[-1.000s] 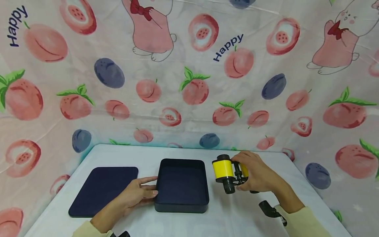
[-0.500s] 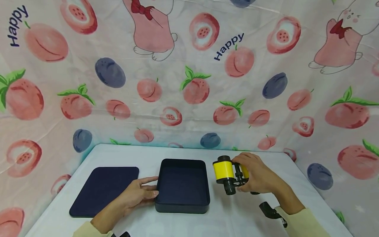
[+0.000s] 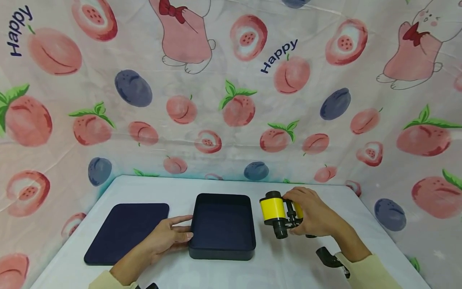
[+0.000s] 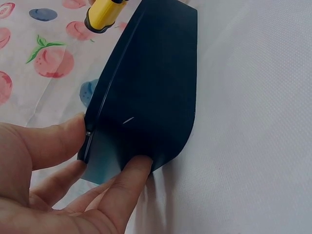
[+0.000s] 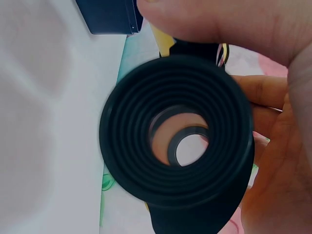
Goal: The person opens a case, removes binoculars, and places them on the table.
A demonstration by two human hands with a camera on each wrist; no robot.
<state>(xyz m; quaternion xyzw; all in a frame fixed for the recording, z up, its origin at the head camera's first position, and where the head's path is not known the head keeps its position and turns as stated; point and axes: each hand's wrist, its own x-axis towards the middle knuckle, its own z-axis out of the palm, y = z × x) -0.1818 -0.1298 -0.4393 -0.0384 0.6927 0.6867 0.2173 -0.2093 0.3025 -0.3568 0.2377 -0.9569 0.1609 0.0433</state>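
Yellow and black binoculars (image 3: 273, 208) are held up over the right part of the table, gripped by my right hand (image 3: 313, 210) with the thumb below and fingers over the top. In the right wrist view a black eyepiece (image 5: 122, 131) fills the middle, partly covered by the thumb. A dark navy box (image 3: 221, 253) stands without a cover at the centre, nothing seen inside it. My left hand (image 3: 167, 237) touches the box's left side with extended fingertips. In the left wrist view, the fingers (image 4: 129, 187) rest against the wall of the box (image 4: 151, 83).
A flat dark navy lid (image 3: 122, 228) lies left of the box, partly behind the left forearm. All stand on a white-covered table (image 3: 270, 269). Behind it hangs a cloth (image 3: 216, 52) printed with peaches and rabbits. Black wrist devices (image 3: 330, 257) sit at the sleeves.
The binoculars in my right hand have sunk very slightly. My left hand stays at the box, and the box and lid have not moved.
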